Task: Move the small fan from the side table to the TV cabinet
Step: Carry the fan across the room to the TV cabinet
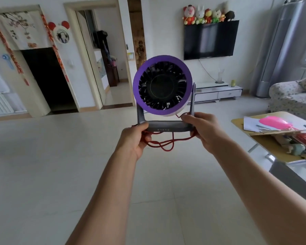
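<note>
Small fan (162, 87): upright in the air, red cord (163, 145) dangling below.
Left hand (137, 138): grasping base's left end.
Right hand (202, 129): grasping base's right end.
TV cabinet (217, 91): far right, bare tiled floor between.
Coffee table (265, 145): cluttered, near right.

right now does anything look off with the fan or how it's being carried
The fan sits upright, held at its stand by the left hand and right hand. Its red cord hangs in loose loops below the stand, not gathered up. Nothing looks damaged.
</note>
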Tool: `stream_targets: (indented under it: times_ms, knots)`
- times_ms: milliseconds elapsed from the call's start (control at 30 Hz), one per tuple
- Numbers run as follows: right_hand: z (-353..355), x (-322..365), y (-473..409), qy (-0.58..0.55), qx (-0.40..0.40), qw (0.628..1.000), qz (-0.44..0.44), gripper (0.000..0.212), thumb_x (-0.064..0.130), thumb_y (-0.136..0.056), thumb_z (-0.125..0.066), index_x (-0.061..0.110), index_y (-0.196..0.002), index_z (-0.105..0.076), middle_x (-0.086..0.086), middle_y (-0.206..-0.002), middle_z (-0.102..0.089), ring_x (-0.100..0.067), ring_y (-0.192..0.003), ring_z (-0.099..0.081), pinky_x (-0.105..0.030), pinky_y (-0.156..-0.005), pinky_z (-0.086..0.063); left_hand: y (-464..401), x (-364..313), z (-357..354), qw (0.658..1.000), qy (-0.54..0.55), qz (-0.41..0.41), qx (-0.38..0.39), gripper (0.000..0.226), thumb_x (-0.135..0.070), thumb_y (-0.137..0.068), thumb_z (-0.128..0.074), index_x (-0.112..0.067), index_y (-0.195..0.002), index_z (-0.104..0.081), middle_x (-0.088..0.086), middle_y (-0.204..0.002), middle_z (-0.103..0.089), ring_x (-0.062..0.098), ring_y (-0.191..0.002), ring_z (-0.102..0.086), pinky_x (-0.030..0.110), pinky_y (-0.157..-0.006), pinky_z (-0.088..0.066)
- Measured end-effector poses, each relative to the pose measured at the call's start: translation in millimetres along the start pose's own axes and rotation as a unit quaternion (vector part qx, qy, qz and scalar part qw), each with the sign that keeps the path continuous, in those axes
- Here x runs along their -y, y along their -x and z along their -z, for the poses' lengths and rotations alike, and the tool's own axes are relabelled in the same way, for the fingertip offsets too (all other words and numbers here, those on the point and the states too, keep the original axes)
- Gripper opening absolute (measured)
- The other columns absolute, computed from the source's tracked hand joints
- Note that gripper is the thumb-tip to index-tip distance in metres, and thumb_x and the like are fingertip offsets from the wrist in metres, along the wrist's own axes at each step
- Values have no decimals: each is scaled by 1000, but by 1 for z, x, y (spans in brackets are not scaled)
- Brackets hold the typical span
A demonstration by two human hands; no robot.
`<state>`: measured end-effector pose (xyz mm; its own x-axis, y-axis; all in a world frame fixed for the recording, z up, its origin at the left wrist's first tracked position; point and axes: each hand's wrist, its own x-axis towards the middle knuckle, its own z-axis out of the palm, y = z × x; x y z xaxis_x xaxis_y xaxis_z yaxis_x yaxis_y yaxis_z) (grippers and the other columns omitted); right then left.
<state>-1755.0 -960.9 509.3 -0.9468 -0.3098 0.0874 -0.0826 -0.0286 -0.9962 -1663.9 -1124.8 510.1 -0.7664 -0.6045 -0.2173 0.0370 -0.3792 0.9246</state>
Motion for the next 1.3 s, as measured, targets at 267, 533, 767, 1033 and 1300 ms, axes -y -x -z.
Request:
stream_targets:
  times_ms: [267, 533, 767, 1033, 1300]
  knots:
    - [-39, -6, -133, -11, 24, 999, 21, 18, 23, -82, -75, 7, -76, -70, -4, -66, -55, -18, -66, -48, -30, -63, -41, -131, -34, -19, 999, 19, -35, -1, 9, -5, -90, -62, 1, -83, -61, 12, -62, -57, 12, -37, -46, 16, -35, -38]
    - [-106, -31, -273, -13, 29, 999, 42, 29, 24, -84, -72, -4, -90, -69, -4, -67, -56, -14, -63, -48, -25, -59, -40, -286, -56, -11, 1000, 21, -20, -6, 10, -6, -90, -62, 0, -83, -60, 9, -61, -55, 10, -38, -45, 18, -35, -37]
    - [-164, -39, -392, -16, 24, 999, 38, 26, 22, -87, -69, -4, -92, -69, -7, -72, -58, -16, -66, -49, -26, -60, -41, -413, -93, -14, 1000, 7, -20, -8, 8, -6, -92, -60, -1, -87, -61, 8, -62, -56, 13, -49, -44, 17, -35, -37]
    - [-193, -66, -516, -19, 27, 999, 30, 25, 21, -87, -69, -3, -91, -69, -11, -75, -56, -17, -66, -47, -26, -57, -39, -536, -102, -32, 1000, 3, -3, -14, 10, -6, -92, -59, -2, -82, -60, 5, -51, -57, 9, -38, -44, 17, -37, -37]
    - [-200, -88, -678, -1, 34, 999, 32, 22, 24, -87, -68, 2, -87, -70, -2, -66, -57, -8, -56, -48, -16, -48, -40, -686, -108, -88, 1000, 15, -3, -27, 8, -4, -92, -59, -1, -84, -61, 8, -64, -55, 9, -41, -44, 16, -36, -37]
